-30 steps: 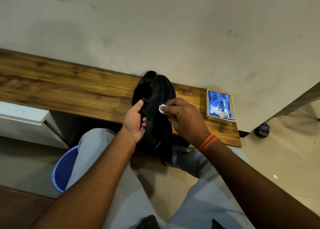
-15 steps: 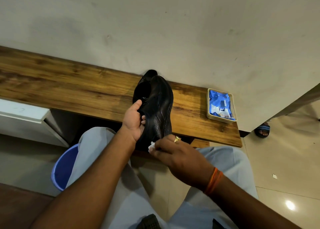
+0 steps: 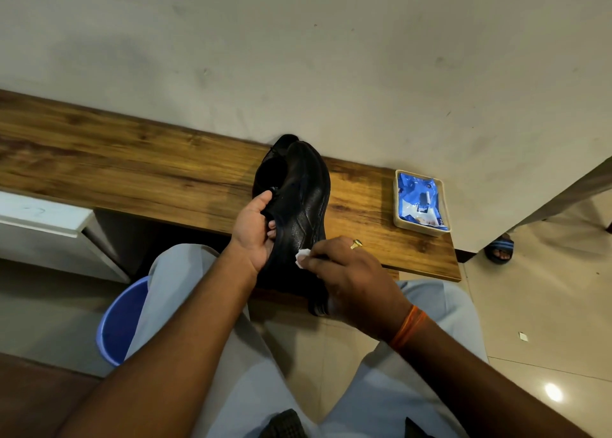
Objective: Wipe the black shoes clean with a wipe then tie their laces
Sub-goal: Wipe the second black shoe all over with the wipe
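Presently held: the left hand (image 3: pixel 253 230) grips a black shoe (image 3: pixel 298 212) at the collar, thumb on the rim of the opening and fingertips curled round its edge, the shoe lifted on its side above the front edge of the wooden bench (image 3: pixel 139 172). The right hand (image 3: pixel 351 272), ring on one finger and orange thread at the wrist, pinches a small white wipe (image 3: pixel 302 258) between thumb and fingers and presses it against the shoe's upper at the end nearer the person. Only this one shoe can be made out; no second shoe and no laces are plainly visible. Risks, as judged: the one-handed hold at the collar may let the shoe twist or slip under the pressure of wiping; the wipe, bunched very small, may slide out of the pinch or leave patches uncleaned; the hanging sole could brush the grey trousers (image 3: pixel 397 388) below. Surface: the bench, brown wood grain, set against a scuffed pale wall (image 3: pixel 298 56). At the bench's right end, well apart from the shoe, a cream tray (image 3: pixel 396 202) holds a blue packet (image 3: pixel 419 199). Below the bench to the left, a blue bucket (image 3: pixel 116 325); beside it a white panel (image 3: pixel 43 219). Right of the bench, glossy tiled floor (image 3: pixel 530 305) and a blue sandal (image 3: pixel 499 251).
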